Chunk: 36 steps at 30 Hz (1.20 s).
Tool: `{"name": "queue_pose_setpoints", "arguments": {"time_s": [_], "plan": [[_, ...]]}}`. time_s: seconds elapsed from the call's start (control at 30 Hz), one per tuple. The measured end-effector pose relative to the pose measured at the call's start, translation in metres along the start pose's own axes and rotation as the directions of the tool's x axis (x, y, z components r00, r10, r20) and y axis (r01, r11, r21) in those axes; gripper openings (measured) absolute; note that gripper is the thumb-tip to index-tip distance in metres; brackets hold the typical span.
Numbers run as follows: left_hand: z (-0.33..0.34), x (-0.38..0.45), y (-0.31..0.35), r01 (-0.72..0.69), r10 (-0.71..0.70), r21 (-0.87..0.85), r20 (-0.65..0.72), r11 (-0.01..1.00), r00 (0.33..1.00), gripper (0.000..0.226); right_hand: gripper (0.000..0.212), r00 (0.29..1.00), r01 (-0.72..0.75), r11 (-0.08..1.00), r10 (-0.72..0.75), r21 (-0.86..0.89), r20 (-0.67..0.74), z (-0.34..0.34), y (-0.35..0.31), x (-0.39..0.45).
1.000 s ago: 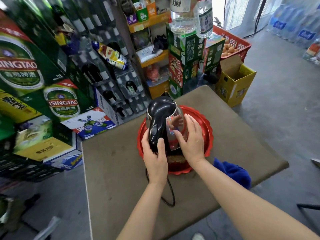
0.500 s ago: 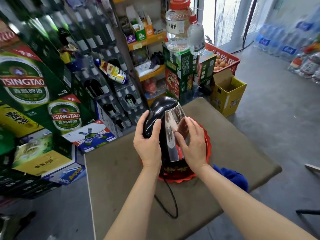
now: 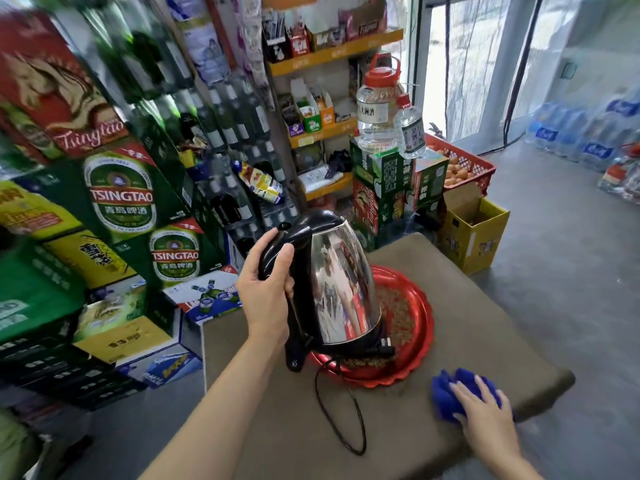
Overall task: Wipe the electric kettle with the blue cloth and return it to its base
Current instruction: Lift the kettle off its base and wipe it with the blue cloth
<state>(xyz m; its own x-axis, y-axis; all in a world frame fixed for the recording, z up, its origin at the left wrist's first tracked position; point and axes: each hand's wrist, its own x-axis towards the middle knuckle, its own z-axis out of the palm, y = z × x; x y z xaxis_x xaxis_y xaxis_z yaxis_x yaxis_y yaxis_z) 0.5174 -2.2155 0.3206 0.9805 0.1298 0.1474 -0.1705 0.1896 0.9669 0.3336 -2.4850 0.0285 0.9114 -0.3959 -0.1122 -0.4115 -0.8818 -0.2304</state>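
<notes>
The electric kettle (image 3: 343, 285), shiny steel with a black lid and handle, is tilted above a red tray (image 3: 417, 344) on the brown table (image 3: 467, 289). My left hand (image 3: 266, 292) grips its black handle. A black cord (image 3: 332, 410) trails from the kettle's black bottom across the table; I cannot tell whether the base is separate from it. The blue cloth (image 3: 443, 393) lies bunched near the table's right front edge. My right hand (image 3: 481, 407) lies on top of the cloth with its fingers curled over it.
Green beer cartons (image 3: 121, 195) and racks of bottles stack up close on the left. Behind the table stand green boxes with large clear bottles (image 3: 377, 109), a red crate (image 3: 460, 168) and an open yellow box (image 3: 474, 233). Grey floor lies to the right.
My right hand left the kettle's side and dropped onto the blue cloth. My left hand keeps the handle, and the kettle now tilts higher over the tray.
</notes>
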Motion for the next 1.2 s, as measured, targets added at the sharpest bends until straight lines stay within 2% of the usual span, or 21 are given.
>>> {"name": "queue_pose_setpoints", "arguments": {"time_s": [0.03,0.07,0.13,0.2,0.3,0.33,0.37,0.43,0.47,0.57,0.67,0.73,0.77,0.87,0.97,1.0,1.03,1.07,1.1,1.17,1.2], "plan": [[-0.003,0.000,0.003,-0.006,0.006,0.012,0.002,1.000,1.000,0.028,0.038,0.999,-0.048,0.992,0.049,0.113,-0.009,-0.009,-0.007,-0.001],[-0.005,-0.001,0.006,-0.009,0.009,0.023,-0.002,1.000,1.000,0.028,0.030,0.988,-0.132,0.962,0.146,0.241,-0.043,-0.023,-0.014,-0.002],[-0.006,-0.003,0.011,-0.010,0.011,0.024,-0.017,1.000,1.000,0.029,0.028,0.937,-0.256,0.782,0.344,0.569,-0.051,-0.061,-0.039,0.001],[-0.001,-0.005,0.014,-0.001,0.001,0.012,-0.050,1.000,0.999,0.029,0.031,0.921,-0.139,0.573,0.374,0.808,-0.106,-0.107,-0.078,0.002],[0.010,-0.012,0.013,0.030,-0.026,0.037,-0.104,0.999,0.994,0.030,0.047,0.943,0.179,0.346,0.206,0.921,-0.261,-0.169,-0.162,-0.004],[0.015,-0.015,0.015,0.038,-0.034,0.031,-0.108,0.999,0.994,0.031,0.052,0.939,0.264,0.386,0.109,0.884,-0.328,-0.180,-0.192,-0.005],[0.019,-0.018,0.018,0.038,-0.034,0.036,-0.102,0.999,0.994,0.031,0.056,0.901,0.389,0.485,-0.021,0.784,-0.434,-0.185,-0.222,-0.005],[0.022,-0.022,0.026,0.015,-0.009,0.082,-0.081,0.996,0.997,0.033,0.058,0.802,0.531,0.648,-0.177,0.546,-0.571,-0.189,-0.257,0.002],[0.021,-0.023,0.033,0.008,-0.002,0.085,-0.072,0.996,0.997,0.034,0.056,0.747,0.578,0.685,-0.224,0.444,-0.627,-0.191,-0.260,0.008],[0.010,-0.018,0.052,0.022,-0.022,0.001,-0.052,1.000,0.998,0.031,0.047,0.667,0.663,0.646,-0.280,0.378,-0.690,-0.226,-0.259,0.038],[0.003,-0.015,0.061,0.060,-0.064,-0.061,-0.056,0.996,0.996,0.030,0.049,0.760,0.573,0.639,-0.179,0.514,-0.625,-0.279,-0.281,0.060],[0.001,-0.010,0.066,0.089,-0.097,-0.092,-0.080,0.992,0.992,0.031,0.054,0.801,0.515,0.634,-0.116,0.577,-0.588,-0.280,-0.305,0.041],[-0.001,-0.006,0.067,0.088,-0.097,-0.090,-0.101,0.992,0.990,0.031,0.054,0.807,0.528,0.623,-0.157,0.576,-0.570,-0.268,-0.315,0.023],[-0.015,0.005,0.071,0.084,-0.092,-0.070,-0.112,0.994,0.990,0.033,0.060,0.714,0.678,0.602,-0.406,0.421,-0.571,-0.228,-0.316,-0.017],[-0.029,0.012,0.075,0.123,-0.140,-0.150,-0.110,0.981,0.984,0.034,0.058,0.523,0.795,0.602,-0.614,0.078,-0.591,-0.250,-0.303,0.022],[-0.032,0.013,0.077,0.138,-0.162,-0.199,-0.113,0.970,0.980,0.034,0.056,0.510,0.782,0.623,-0.657,-0.019,-0.556,-0.268,-0.304,0.035],[-0.034,0.015,0.081,0.144,-0.173,-0.230,-0.111,0.963,0.979,0.035,0.056,0.557,0.739,0.671,-0.656,-0.056,-0.510,-0.283,-0.306,0.047],[-0.034,0.016,0.084,0.139,-0.169,-0.244,-0.107,0.960,0.980,0.036,0.055,0.647,0.685,0.729,-0.606,0.001,-0.463,-0.298,-0.308,0.055],[-0.034,0.017,0.089,0.128,-0.159,-0.252,-0.107,0.959,0.982,0.036,0.054,0.740,0.618,0.772,-0.508,0.148,-0.441,-0.306,-0.308,0.059],[-0.033,0.021,0.097,0.106,-0.138,-0.254,-0.111,0.961,0.984,0.037,0.052,0.882,0.435,0.750,-0.243,0.498,-0.404,-0.300,-0.311,0.059],[-0.034,0.024,0.100,0.095,-0.128,-0.253,-0.120,0.963,0.984,0.037,0.051,0.880,0.416,0.718,-0.165,0.557,-0.445,-0.290,-0.316,0.046]]}}
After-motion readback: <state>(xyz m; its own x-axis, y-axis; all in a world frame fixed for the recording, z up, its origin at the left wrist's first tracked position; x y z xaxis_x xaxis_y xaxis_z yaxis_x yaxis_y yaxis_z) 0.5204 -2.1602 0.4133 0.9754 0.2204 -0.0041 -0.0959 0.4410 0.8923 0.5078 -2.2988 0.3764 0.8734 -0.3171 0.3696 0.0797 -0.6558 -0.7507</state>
